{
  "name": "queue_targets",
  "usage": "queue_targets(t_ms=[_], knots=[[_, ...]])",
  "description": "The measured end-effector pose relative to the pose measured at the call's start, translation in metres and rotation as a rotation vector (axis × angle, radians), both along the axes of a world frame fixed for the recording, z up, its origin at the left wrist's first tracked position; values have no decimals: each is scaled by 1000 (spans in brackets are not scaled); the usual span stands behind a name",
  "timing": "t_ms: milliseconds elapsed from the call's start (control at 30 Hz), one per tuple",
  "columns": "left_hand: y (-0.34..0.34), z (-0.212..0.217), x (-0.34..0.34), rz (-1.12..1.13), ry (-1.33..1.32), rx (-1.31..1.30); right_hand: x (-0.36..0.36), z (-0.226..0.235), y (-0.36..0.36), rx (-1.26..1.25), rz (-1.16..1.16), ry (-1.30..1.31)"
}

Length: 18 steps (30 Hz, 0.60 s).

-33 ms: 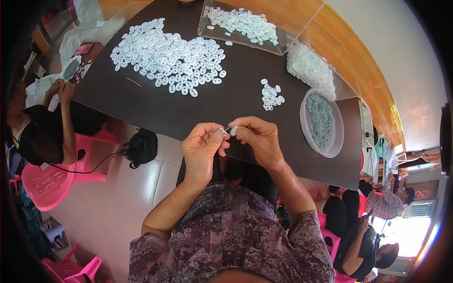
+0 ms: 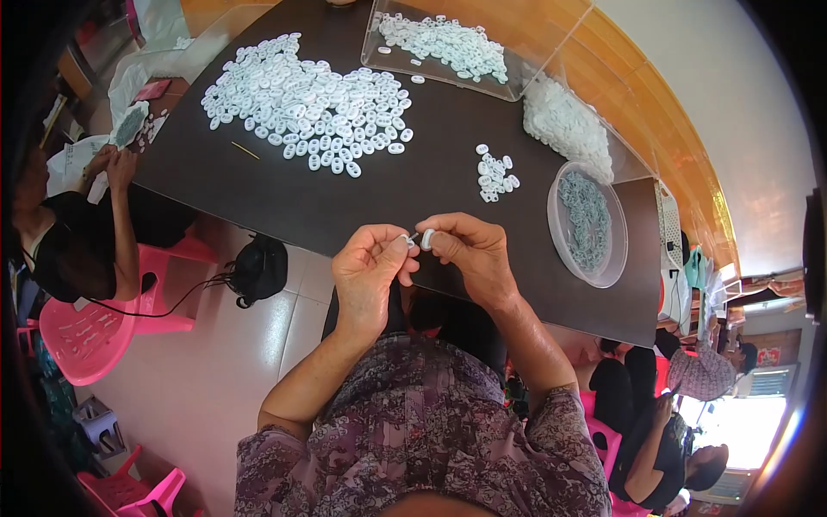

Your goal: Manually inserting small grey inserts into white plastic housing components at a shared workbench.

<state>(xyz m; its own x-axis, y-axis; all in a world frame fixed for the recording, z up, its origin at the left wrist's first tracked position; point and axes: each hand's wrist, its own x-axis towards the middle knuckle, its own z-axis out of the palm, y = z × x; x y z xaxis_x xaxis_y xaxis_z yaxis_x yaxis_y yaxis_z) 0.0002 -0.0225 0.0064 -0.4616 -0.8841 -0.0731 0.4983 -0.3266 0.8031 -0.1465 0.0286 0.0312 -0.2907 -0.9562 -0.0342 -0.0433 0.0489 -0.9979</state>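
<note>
My left hand (image 2: pixel 369 269) and my right hand (image 2: pixel 469 252) meet fingertip to fingertip over the near edge of the dark table (image 2: pixel 284 202). The right fingers pinch a small white oval plastic piece (image 2: pixel 427 239). The left fingers pinch a smaller pale part (image 2: pixel 405 239) right against it; how the two join is too small to tell. A little beyond the hands lies a small heap of the same white pieces (image 2: pixel 494 172). A large spread of them (image 2: pixel 301 95) covers the far left of the table. To the right stands a round clear dish (image 2: pixel 603 267) with small grey parts.
A clear tray (image 2: pixel 379 60) of white pieces and a clear bag of white parts (image 2: pixel 564 121) sit at the far side. Another person (image 2: pixel 77 233) works at the table's left end on a pink chair (image 2: pixel 86 332). A black bag (image 2: pixel 258 269) lies on the floor. More people sit at lower right.
</note>
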Motion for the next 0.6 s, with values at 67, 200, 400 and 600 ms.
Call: queue_targets(t_ms=[67,200,400,600], knots=[[1,1,1,-9,-2,-7,1,0,1,8,-12,-35],[5,-1,2,-12,-19,-20,-1,0,1,-23,-34,-93],[9,2,2,-20,-75,-25,0,0,2,-57,-63,-43],[11,5,1,-24,-116,-27,0,0,3,-43,-51,-7]])
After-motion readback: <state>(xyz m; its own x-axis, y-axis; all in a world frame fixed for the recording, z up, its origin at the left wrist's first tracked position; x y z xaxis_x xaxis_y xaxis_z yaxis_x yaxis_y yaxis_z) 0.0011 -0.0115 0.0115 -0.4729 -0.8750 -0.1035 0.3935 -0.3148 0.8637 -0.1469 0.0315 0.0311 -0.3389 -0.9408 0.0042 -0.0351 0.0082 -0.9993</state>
